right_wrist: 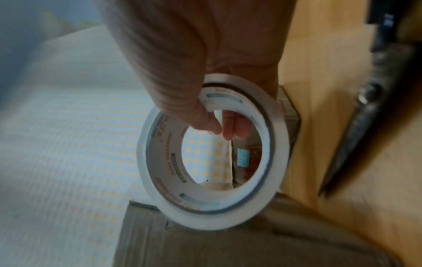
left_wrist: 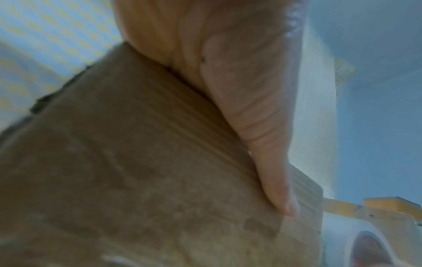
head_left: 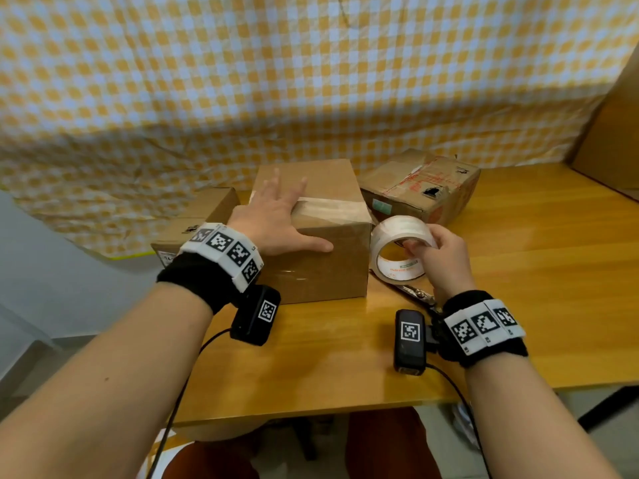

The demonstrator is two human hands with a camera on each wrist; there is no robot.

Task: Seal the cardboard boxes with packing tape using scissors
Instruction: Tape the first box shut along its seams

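A plain cardboard box (head_left: 321,267) stands mid-table with a strip of clear tape (head_left: 332,205) across its top, running off the right edge to the tape roll (head_left: 397,248). My left hand (head_left: 294,216) lies flat on the box top, fingers spread, thumb (left_wrist: 262,144) down the front face (left_wrist: 137,162). My right hand (head_left: 420,243) grips the white roll (right_wrist: 205,207) just right of the box, with fingers (right_wrist: 235,126) hooked through its core. Scissors (head_left: 415,292) lie closed on the table under my right hand, dark and blurred as scissors (right_wrist: 354,135) in the right wrist view.
A smaller box (head_left: 204,216) sits left of the main one. A worn box (head_left: 418,183) with red print and a hole stands behind the roll. A large cardboard sheet (head_left: 608,133) leans at far right. The wooden table (head_left: 518,271) is backed by a checked cloth (head_left: 311,81).
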